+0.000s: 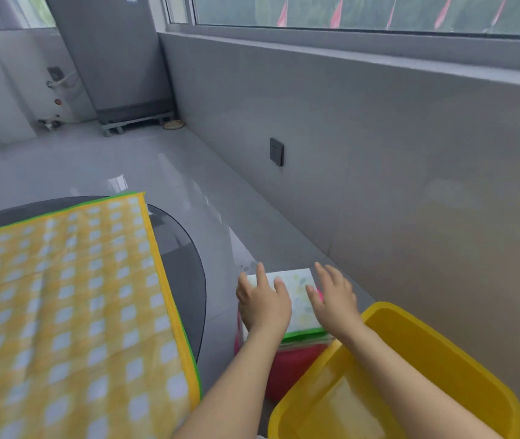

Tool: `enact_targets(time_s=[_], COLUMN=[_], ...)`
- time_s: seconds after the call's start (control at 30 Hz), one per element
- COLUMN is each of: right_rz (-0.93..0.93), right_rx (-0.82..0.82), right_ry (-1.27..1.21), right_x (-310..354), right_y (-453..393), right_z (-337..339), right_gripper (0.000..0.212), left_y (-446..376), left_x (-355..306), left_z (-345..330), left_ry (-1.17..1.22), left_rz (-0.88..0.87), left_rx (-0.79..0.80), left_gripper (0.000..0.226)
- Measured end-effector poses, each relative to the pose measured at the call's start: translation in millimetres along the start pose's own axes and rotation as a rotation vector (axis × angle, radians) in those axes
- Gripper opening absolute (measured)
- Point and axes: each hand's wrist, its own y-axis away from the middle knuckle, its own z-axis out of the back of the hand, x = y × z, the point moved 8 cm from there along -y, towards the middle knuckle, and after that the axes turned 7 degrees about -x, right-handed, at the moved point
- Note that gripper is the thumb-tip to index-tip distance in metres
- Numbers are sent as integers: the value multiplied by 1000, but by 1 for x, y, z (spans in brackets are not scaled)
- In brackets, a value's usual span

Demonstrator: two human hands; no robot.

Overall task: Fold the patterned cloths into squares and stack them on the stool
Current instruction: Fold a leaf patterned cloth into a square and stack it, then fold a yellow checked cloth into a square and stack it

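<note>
A folded square cloth, pale with a faint leaf print and a green edge, tops a small stack on a pink stool on the floor. My left hand lies flat on the stack's left side, fingers spread. My right hand rests flat on its right side, fingers apart. Neither hand grips anything. A yellow-and-white checked cloth with yellow binding lies spread out on the dark round table at left, with a green-edged cloth showing under its border.
A yellow plastic tub stands at lower right, beside the stool and under my right forearm. A grey wall with a dark socket runs along the right. Glossy grey floor stretches back to a tall grey appliance.
</note>
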Motion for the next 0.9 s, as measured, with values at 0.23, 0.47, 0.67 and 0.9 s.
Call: enact_targets(time_s=[0.23, 0.47, 0.67, 0.9], right_rz=[210, 512, 710, 855], right_rx=[-141, -192, -53, 181], right_ry=[-264, -297, -302, -221], right_x=[95, 209, 282, 311], right_y=[35, 102, 169, 227], right_z=[97, 148, 112, 26], right_gripper=[39, 30, 26, 26], left_y=[30, 71, 114, 150], left_x=[-51, -31, 43, 143], left_z=[111, 233, 299, 336], left_ry=[315, 315, 258, 88], left_rz=[-116, -328, -388, -328], left_rx=[-44, -149, -135, -86], left_gripper=[41, 28, 25, 29])
